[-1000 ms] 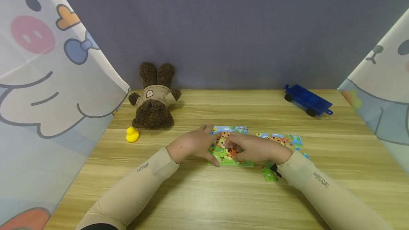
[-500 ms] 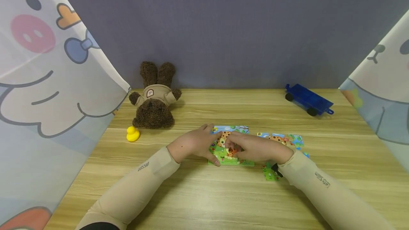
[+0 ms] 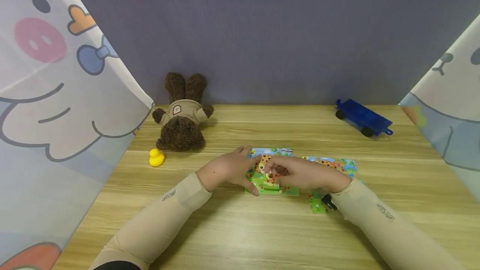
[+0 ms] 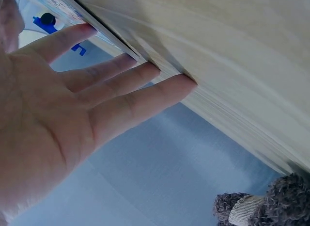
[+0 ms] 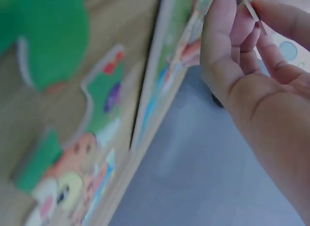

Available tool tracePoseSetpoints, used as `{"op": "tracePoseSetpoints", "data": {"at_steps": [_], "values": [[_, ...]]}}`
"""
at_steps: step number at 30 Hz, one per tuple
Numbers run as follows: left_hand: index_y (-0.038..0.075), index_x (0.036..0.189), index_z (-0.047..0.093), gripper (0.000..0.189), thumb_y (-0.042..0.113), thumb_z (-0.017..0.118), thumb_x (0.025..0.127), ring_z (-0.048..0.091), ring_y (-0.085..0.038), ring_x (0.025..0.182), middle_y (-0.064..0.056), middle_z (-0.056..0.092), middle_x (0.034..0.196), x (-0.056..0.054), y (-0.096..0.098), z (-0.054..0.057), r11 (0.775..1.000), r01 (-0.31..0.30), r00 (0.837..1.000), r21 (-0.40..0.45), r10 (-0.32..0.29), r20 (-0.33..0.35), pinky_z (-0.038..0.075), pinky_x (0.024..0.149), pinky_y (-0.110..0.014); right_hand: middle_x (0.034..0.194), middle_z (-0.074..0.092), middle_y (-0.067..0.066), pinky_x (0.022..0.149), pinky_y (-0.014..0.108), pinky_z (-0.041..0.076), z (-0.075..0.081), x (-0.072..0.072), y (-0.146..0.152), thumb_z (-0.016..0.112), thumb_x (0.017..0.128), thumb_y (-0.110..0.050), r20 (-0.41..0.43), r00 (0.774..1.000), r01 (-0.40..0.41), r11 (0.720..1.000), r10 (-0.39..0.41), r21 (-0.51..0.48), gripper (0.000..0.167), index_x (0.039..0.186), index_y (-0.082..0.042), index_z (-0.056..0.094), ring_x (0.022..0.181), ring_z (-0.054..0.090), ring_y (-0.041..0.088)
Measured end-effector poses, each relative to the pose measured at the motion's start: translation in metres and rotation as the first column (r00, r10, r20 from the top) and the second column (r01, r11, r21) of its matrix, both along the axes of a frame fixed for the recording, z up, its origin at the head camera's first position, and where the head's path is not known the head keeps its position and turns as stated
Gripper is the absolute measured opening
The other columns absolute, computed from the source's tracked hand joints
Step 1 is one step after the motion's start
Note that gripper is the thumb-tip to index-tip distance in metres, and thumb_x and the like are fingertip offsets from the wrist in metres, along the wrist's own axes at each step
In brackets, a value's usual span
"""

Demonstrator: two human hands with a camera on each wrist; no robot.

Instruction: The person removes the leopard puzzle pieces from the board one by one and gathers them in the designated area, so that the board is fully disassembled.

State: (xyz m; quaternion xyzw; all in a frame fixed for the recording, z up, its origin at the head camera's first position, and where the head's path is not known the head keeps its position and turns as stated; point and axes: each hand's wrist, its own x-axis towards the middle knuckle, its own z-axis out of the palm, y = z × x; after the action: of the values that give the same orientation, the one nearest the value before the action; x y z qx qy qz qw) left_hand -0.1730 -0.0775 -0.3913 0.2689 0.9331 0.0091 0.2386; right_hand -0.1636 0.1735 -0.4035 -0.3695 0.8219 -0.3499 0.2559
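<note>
My left hand (image 3: 232, 168) lies at the left edge of a jigsaw puzzle board (image 3: 288, 191) with a spotted cartoon leopard on it. Its fingers are spread, and the fingertips (image 4: 186, 83) rest on the tabletop beside the board edge in the left wrist view. Over the right part of the board is my right hand (image 3: 305, 173), fingers curled. It pinches a thin puzzle piece (image 5: 251, 9) between thumb and fingers, seen nearly edge-on in the right wrist view. The hand hides part of the picture.
Right of the board lie several loose puzzle pieces (image 3: 318, 204), partly under my right wrist. A blue toy wagon (image 3: 363, 116) stands at the back right. At the left are a brown plush toy (image 3: 182, 116) on its back and a yellow rubber duck (image 3: 156, 157).
My right hand and forearm have shifted slightly to the right, and a green puzzle-piece edge now shows below its fingers. The left hand keeps its place on the board's left side.
</note>
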Motion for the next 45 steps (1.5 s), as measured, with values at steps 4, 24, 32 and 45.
{"op": "tracePoseSetpoints", "data": {"at_steps": [4,24,32,45], "values": [[0.028,0.171,0.027,0.118,0.076,0.080,0.077,0.021,-0.044,0.166,-0.020,0.013,0.181,0.000,0.001,-0.001,1.000,0.003,1.000,-0.004,-0.003,-0.010,0.049,0.123,-0.057,0.115,0.067,0.001,0.078,0.026,0.055,0.008,0.002,0.012,0.063,0.109,-0.020,0.027,1.000,0.014,0.999,-0.013,-0.031,0.020,0.128,-0.025,0.064,0.086,0.062,0.013],[0.027,0.172,0.026,0.117,0.072,0.081,0.079,0.018,-0.044,0.167,-0.021,0.011,0.181,0.002,0.000,-0.001,1.000,-0.001,1.000,0.029,0.001,0.017,0.047,0.124,-0.057,0.094,0.065,0.004,0.055,0.028,0.056,0.021,0.023,0.097,0.059,0.109,-0.010,0.038,0.999,-0.012,0.995,0.016,-0.102,0.011,0.119,-0.013,0.064,0.072,0.061,0.020],[0.027,0.172,0.025,0.116,0.071,0.081,0.080,0.016,-0.044,0.168,-0.021,0.011,0.181,0.001,0.000,-0.002,1.000,0.003,1.000,0.028,-0.003,0.017,0.045,0.126,-0.059,0.094,0.065,0.012,0.060,0.027,0.053,0.009,0.023,0.138,0.053,0.105,0.008,0.165,0.983,-0.062,0.992,0.079,-0.109,0.024,0.116,-0.009,0.066,0.074,0.060,0.014],[0.027,0.172,0.026,0.117,0.070,0.082,0.079,0.016,-0.044,0.168,-0.020,0.010,0.181,0.001,-0.001,-0.001,0.999,-0.007,1.000,0.035,0.007,0.018,0.047,0.124,-0.058,0.080,0.069,0.002,0.057,0.023,0.053,-0.003,0.025,0.152,0.061,0.101,0.006,0.132,0.991,-0.032,0.999,0.035,-0.030,0.017,0.100,-0.009,0.071,0.072,0.060,0.002]]}}
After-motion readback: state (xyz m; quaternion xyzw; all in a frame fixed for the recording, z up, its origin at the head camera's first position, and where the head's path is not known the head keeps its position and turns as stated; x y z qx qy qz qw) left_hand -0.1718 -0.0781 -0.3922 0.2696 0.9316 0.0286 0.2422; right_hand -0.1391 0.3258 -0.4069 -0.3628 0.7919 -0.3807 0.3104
